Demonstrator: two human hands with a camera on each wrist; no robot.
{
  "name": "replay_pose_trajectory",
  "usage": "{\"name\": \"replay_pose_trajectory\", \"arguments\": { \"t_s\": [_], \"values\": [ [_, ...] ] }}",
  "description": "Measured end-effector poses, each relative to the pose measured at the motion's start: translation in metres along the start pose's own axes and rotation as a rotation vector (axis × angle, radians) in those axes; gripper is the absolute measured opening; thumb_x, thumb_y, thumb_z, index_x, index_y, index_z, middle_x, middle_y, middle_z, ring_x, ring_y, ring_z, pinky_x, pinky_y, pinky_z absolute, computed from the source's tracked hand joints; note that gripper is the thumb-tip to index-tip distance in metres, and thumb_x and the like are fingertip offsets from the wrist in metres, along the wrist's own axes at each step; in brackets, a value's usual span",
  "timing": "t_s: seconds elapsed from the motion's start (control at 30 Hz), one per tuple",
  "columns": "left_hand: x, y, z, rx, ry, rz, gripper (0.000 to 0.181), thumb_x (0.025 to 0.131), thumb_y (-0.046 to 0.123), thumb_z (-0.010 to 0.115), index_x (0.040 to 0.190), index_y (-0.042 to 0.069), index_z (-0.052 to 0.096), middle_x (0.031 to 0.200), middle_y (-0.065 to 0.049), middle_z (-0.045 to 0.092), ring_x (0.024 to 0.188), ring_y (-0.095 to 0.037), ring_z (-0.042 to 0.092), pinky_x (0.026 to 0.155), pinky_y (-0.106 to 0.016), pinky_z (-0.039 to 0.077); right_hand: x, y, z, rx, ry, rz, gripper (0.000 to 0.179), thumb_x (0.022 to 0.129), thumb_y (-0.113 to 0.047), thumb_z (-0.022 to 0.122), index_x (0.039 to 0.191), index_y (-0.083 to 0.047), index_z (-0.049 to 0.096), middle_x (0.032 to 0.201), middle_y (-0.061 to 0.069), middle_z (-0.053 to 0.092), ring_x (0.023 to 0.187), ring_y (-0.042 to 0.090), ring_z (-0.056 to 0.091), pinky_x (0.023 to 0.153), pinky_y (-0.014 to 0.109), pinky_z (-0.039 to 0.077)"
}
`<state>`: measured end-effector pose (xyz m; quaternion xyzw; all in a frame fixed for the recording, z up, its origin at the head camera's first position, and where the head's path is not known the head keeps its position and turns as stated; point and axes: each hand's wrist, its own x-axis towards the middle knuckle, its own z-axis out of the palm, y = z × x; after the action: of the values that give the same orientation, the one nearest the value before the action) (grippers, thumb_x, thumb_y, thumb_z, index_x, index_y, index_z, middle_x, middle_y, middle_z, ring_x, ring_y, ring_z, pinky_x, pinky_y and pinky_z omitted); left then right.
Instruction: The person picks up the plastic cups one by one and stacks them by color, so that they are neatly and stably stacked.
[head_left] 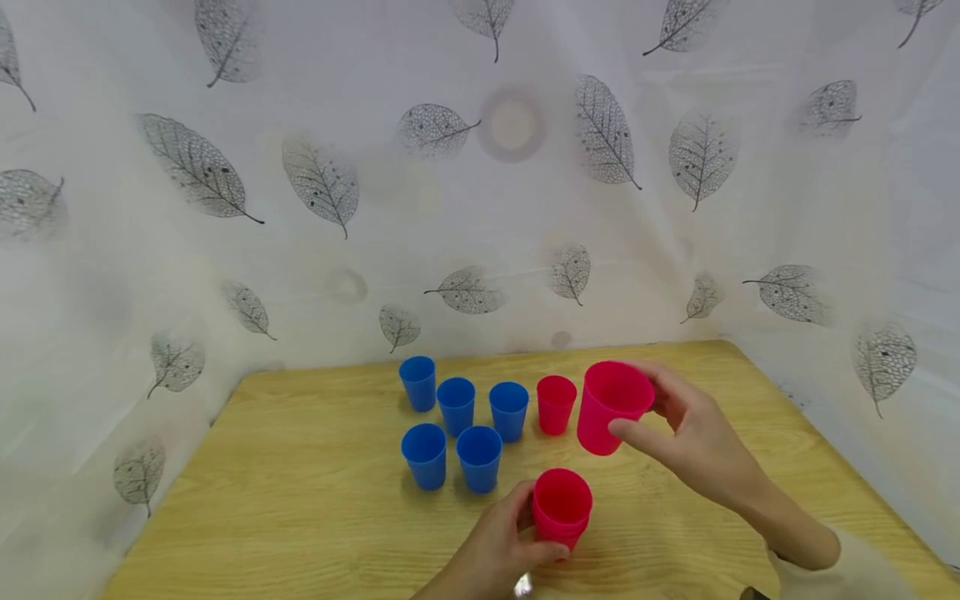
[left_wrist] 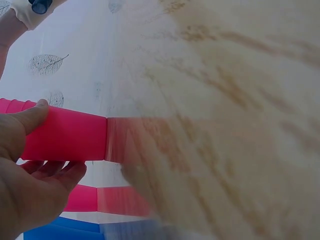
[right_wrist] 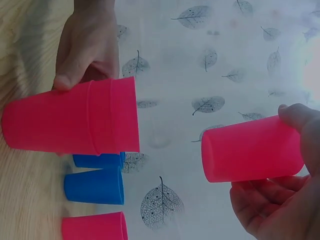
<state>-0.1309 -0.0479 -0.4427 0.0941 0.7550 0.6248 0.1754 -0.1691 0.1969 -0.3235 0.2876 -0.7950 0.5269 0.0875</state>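
My left hand grips a stack of nested red plastic cups near the table's front; in the left wrist view the base of the stack meets the tabletop. Up and to the right, my right hand holds a single red cup in the air, mouth up, thumb on the near side. The right wrist view shows this cup apart from the stack. Another red cup stands upright on the table, left of the raised one.
Several blue cups stand upright in a loose group left of the red cups. They rest on a wood-grain table. A pale curtain with a leaf print hangs behind the table and along its sides.
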Motion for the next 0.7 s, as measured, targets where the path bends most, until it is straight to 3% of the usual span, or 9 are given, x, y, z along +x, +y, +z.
{"name": "replay_pose_trajectory", "arguments": {
  "t_s": [0.23, 0.5, 0.7],
  "values": [
    [-0.001, -0.002, -0.002, -0.008, -0.020, 0.061, 0.058, 0.086, 0.007, 0.085, 0.136, 0.018, 0.058, 0.126, 0.008, 0.067, 0.122, -0.018, 0.063, 0.105, -0.038, 0.053, -0.010, -0.004, 0.018, 0.033, -0.065, -0.049, 0.054, 0.091, -0.002, 0.077, 0.141, -0.011, 0.057, 0.124, 0.000, 0.067, 0.105, 0.021, 0.066, 0.090, 0.027, 0.058],
    [-0.001, -0.002, -0.003, -0.028, -0.042, 0.061, 0.058, 0.088, 0.012, 0.084, 0.138, 0.023, 0.057, 0.127, 0.011, 0.066, 0.122, -0.014, 0.063, 0.105, -0.035, 0.052, -0.023, 0.007, 0.039, 0.050, -0.125, -0.017, 0.054, 0.091, -0.011, 0.081, 0.140, -0.016, 0.059, 0.123, -0.004, 0.068, 0.103, 0.019, 0.065, 0.089, 0.030, 0.057],
    [-0.001, -0.002, -0.002, -0.034, -0.044, 0.048, 0.057, 0.088, 0.013, 0.084, 0.137, 0.024, 0.057, 0.128, 0.011, 0.066, 0.123, -0.017, 0.063, 0.106, -0.039, 0.052, -0.029, 0.015, 0.046, 0.021, -0.135, 0.000, 0.052, 0.090, -0.016, 0.082, 0.138, -0.018, 0.060, 0.120, -0.007, 0.070, 0.103, 0.017, 0.064, 0.089, 0.031, 0.056]
  ]
}}
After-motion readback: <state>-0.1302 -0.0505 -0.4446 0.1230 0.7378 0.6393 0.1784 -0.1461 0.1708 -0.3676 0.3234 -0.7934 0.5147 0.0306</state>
